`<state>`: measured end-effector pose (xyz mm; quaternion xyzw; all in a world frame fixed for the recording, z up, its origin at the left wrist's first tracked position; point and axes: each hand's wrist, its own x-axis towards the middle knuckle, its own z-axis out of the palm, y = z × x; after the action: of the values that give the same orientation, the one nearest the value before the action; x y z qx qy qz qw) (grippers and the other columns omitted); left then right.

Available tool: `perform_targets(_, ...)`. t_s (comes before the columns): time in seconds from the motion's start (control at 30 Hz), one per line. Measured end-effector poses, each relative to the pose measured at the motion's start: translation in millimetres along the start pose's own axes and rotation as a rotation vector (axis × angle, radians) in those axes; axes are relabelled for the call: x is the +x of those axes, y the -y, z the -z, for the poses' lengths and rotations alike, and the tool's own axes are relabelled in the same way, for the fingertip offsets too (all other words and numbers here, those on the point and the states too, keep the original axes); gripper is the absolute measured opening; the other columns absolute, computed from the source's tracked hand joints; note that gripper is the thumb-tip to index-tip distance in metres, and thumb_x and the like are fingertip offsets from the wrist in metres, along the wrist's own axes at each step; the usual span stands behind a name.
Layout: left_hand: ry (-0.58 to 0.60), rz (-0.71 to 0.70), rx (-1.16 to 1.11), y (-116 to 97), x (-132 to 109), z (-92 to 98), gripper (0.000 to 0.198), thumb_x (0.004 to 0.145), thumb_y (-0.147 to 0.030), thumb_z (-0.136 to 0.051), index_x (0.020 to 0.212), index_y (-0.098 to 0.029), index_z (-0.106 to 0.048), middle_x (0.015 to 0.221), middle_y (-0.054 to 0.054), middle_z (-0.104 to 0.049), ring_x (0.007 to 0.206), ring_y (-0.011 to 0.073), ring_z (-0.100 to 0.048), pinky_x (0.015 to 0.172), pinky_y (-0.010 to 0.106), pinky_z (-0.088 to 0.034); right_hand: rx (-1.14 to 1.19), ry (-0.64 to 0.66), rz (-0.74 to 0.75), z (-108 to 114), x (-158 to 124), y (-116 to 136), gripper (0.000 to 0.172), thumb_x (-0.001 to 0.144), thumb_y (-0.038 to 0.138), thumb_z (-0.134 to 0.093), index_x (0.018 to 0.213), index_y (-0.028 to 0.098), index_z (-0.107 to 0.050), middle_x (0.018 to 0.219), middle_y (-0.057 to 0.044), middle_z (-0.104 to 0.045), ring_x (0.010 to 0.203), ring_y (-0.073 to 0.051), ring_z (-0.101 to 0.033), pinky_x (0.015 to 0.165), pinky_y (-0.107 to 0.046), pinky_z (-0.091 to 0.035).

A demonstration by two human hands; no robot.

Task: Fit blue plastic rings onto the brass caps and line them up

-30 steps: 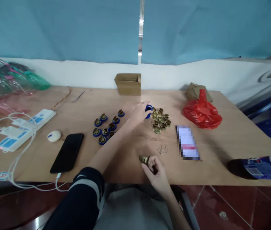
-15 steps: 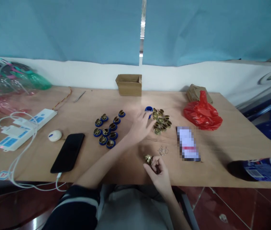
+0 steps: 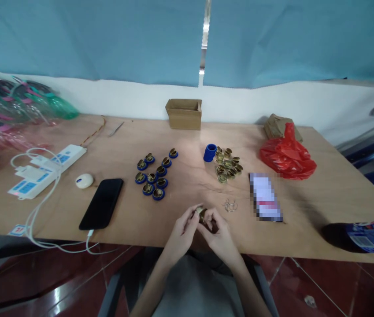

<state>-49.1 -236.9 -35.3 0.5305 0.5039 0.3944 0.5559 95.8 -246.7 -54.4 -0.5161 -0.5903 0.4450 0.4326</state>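
Near the table's front edge my left hand [image 3: 183, 229] and my right hand [image 3: 219, 232] meet with closed fingers around a small round brass piece [image 3: 202, 214]. Fingers cover much of it, and I cannot make out whether it is one part or two. Beyond my hands on the right lies a pile of loose brass pieces [image 3: 227, 164], beside a stack of blue rings [image 3: 210, 152]. To the left, several brass pieces seated in blue rings [image 3: 151, 177] are spread in loose rows. Thin curved wire pieces [image 3: 230, 205] lie just right of my hands.
A black phone [image 3: 102, 203] and a white power strip [image 3: 46, 171] with cables are at left. An open cardboard box [image 3: 184, 115] stands against the wall. On the right are a lit phone [image 3: 266, 197], a red plastic bag [image 3: 287, 154] and a dark bottle [image 3: 360, 237] on its side.
My left hand has come back from beside the blue rings and brass pile to meet my right hand at the front. The view has shifted slightly.
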Motion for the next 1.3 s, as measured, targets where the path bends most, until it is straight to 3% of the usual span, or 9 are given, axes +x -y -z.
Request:
perform_targets(0.17, -0.077, -0.03, -0.046, 5, 4, 1.4, 0.03, 0.097, -0.038, -0.053, 0.115, -0.02, -0.068, 0.121, 0.008, -0.073, 0.117, 0.0214, -0.068, 0.104, 0.034, -0.053, -0.017, 0.042, -0.01, 3, 0, 4, 0.015, 0.098, 0.033, -0.057, 0.088, 0.023, -0.051, 0.076, 0.003, -0.047, 0.068, -0.014, -0.048, 0.06, -0.025, -0.039)
perform_targets(0.3, -0.109, -0.031, -0.102, 9, 9, -5.6, 0.026, 0.094, -0.037, -0.057, 0.113, -0.022, -0.068, 0.115, 0.007, -0.075, 0.111, 0.0216, -0.07, 0.097, 0.033, -0.056, -0.021, 0.011, -0.035, 8, 1, 6, 0.019, 0.102, 0.037, -0.049, 0.093, 0.023, -0.058, 0.076, 0.001, -0.052, 0.067, -0.015, -0.051, 0.057, -0.026, -0.039)
perform_targets(0.57, -0.05, -0.069, 0.007, 18, 6, -12.8, 0.029, 0.101, -0.035, -0.049, 0.119, -0.024, -0.069, 0.123, 0.007, -0.073, 0.119, 0.0225, -0.066, 0.104, 0.036, -0.052, -0.195, -0.009, 0.003, 8, 3, 7, 0.022, 0.094, 0.027, -0.052, 0.073, 0.023, -0.045, 0.066, 0.004, -0.05, 0.061, -0.014, -0.05, 0.058, -0.026, -0.038)
perform_targets(0.67, -0.093, -0.071, -0.01, 20, 6, -11.3, 0.03, 0.102, -0.036, -0.046, 0.115, -0.022, -0.07, 0.12, 0.008, -0.073, 0.118, 0.0225, -0.066, 0.104, 0.036, -0.051, -0.182, -0.024, 0.029, 4, 2, 6, 0.023, 0.093, 0.027, -0.052, 0.072, 0.023, -0.044, 0.065, 0.004, -0.049, 0.06, -0.013, -0.047, 0.057, -0.025, -0.037)
perform_targets(0.77, -0.16, -0.006, -0.136, 21, 8, -7.8, 0.037, 0.103, -0.043, -0.042, 0.116, -0.02, -0.068, 0.121, 0.01, -0.072, 0.113, 0.0227, -0.068, 0.095, 0.034, -0.056, -0.085, -0.069, 0.022, 5, 1, 6, 0.031, 0.099, 0.034, -0.048, 0.07, 0.023, -0.043, 0.064, 0.004, -0.046, 0.058, -0.013, -0.045, 0.054, -0.024, -0.036)
perform_targets(0.87, -0.194, 0.051, -0.224, 21, 10, -4.6, 0.039, 0.101, -0.048, -0.047, 0.119, -0.02, -0.067, 0.125, 0.011, -0.07, 0.113, 0.0233, -0.068, 0.083, 0.03, -0.059, -0.085, -0.211, 0.006, 17, 3, 4, 0.033, 0.101, 0.042, -0.048, 0.074, 0.023, -0.05, 0.064, 0.004, -0.048, 0.057, -0.013, -0.046, 0.054, -0.024, -0.037)
perform_targets(0.97, -0.178, 0.054, -0.201, 20, 11, -4.4, 0.036, 0.098, -0.047, -0.054, 0.117, -0.02, -0.069, 0.123, 0.01, -0.07, 0.113, 0.0234, -0.067, 0.082, 0.028, -0.06, -0.251, -0.333, 0.008, 39, 8, -3, 0.03, 0.097, 0.046, -0.056, 0.08, 0.021, -0.058, 0.066, 0.002, -0.056, 0.059, -0.014, -0.051, 0.058, -0.025, -0.04)
perform_targets(1.1, -0.148, 0.08, -0.186, 17, 11, -6.2, 0.036, 0.095, -0.047, -0.056, 0.117, -0.021, -0.069, 0.121, 0.01, -0.07, 0.111, 0.0241, -0.067, 0.076, 0.028, -0.061, -0.457, -0.369, -0.019, 63, 13, -14, 0.032, 0.095, 0.051, -0.059, 0.084, 0.021, -0.065, 0.065, 0.0, -0.064, 0.056, -0.017, -0.057, 0.058, -0.028, -0.042)
perform_targets(1.3, -0.161, 0.082, -0.177, 19, 11, -6.2, 0.036, 0.092, -0.045, -0.062, 0.116, -0.02, -0.07, 0.116, 0.01, -0.073, 0.099, 0.0214, -0.071, 0.073, 0.027, -0.061, -0.53, -0.386, -0.029, 67, 12, -22, 0.04, 0.095, 0.057, -0.054, 0.091, 0.02, -0.069, 0.07, -0.005, -0.072, 0.058, -0.021, -0.065, 0.059, -0.031, -0.046)
